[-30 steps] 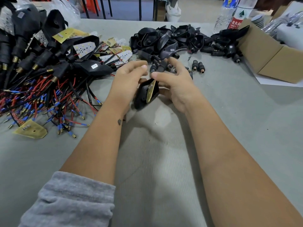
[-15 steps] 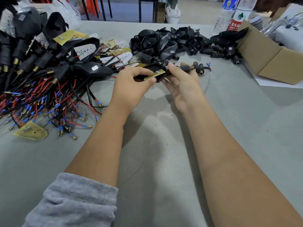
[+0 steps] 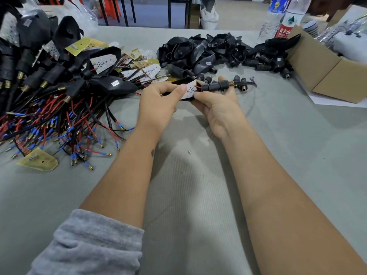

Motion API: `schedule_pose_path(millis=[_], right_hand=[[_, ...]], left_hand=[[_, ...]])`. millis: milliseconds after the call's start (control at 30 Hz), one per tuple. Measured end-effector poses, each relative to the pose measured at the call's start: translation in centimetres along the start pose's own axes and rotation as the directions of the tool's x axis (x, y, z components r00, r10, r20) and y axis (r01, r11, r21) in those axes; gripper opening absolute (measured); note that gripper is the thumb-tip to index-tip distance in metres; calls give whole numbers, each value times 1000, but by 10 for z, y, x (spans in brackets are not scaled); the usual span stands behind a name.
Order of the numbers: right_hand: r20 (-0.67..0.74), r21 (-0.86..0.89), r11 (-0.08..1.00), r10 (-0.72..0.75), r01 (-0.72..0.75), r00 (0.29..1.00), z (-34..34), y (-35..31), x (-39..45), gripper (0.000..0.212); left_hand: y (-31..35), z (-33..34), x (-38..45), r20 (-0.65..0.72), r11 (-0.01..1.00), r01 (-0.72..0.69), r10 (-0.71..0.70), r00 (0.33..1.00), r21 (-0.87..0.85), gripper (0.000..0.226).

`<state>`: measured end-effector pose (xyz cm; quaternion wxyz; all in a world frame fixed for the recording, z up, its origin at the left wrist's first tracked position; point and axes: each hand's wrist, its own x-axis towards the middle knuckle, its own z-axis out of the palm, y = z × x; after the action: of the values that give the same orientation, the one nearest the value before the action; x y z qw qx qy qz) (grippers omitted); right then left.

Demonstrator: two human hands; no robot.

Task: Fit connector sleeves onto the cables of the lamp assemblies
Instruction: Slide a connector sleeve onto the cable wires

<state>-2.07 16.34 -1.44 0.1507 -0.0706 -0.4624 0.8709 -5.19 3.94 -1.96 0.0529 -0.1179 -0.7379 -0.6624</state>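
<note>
Head view: the left hand [image 3: 158, 100] pinches the lamp assembly [image 3: 187, 90], thumb on its white LED board, above the worktop [image 3: 198, 195]. The right hand [image 3: 216, 105] lies palm up under the assembly, its thumb curled onto the board's near edge, while the black connector sleeve [image 3: 215, 86] rests across its fingers. The sleeve already sits on the assembly's cable [image 3: 246, 82], with a brass threaded end showing just past it and the cable tips trailing to the right.

The step in hand seems to be seating the sleeve up against the housing. The next move likely calls for pushing it home along the cable with the left hand steadying the lamp, then setting the piece with the finished pile [image 3: 49, 86] on the left.

The black housing is mostly hidden behind both hands. Whether the sleeve is fully home against it cannot be told. The loose sleeves [image 3: 204, 78] and empty housings [image 3: 198, 50] beyond merge into one dark heap.
</note>
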Motion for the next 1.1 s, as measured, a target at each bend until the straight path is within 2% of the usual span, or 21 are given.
schedule_pose_path(millis=[67, 200, 400, 600, 833, 900, 1000, 1100], right_hand=[[-3, 22, 1000, -2, 2, 1000, 1, 0, 1, 55], [-8, 78, 997, -2, 3, 1000, -3, -1, 2, 50], [76, 117, 992, 40, -49, 996, -3, -1, 1, 52], [98, 116, 990, 74, -85, 992, -2, -2, 0, 42], [94, 81, 994, 67, -75, 993, -3, -1, -1, 37], [93, 91, 992, 76, -85, 993, -3, -1, 0, 40], [88, 74, 991, 108, -115, 990, -3, -2, 0, 31], [91, 55, 991, 119, -124, 989, -3, -3, 0, 29]], left_hand=[[0, 1, 1, -18, 999, 49, -49, 999, -13, 22], [-1, 0, 3, -59, 981, 117, -127, 990, -153, 31], [2, -1, 1, -143, 957, 71, -115, 983, -282, 32], [3, -4, 1, -163, 966, 0, -44, 986, -258, 28], [6, -4, -1, -85, 949, 144, -174, 981, -282, 39], [6, -4, -1, -59, 918, 191, -225, 973, -347, 40], [6, -5, -1, -17, 853, 251, -290, 957, -457, 38], [6, -6, 0, 25, 811, 271, -303, 953, -519, 37]])
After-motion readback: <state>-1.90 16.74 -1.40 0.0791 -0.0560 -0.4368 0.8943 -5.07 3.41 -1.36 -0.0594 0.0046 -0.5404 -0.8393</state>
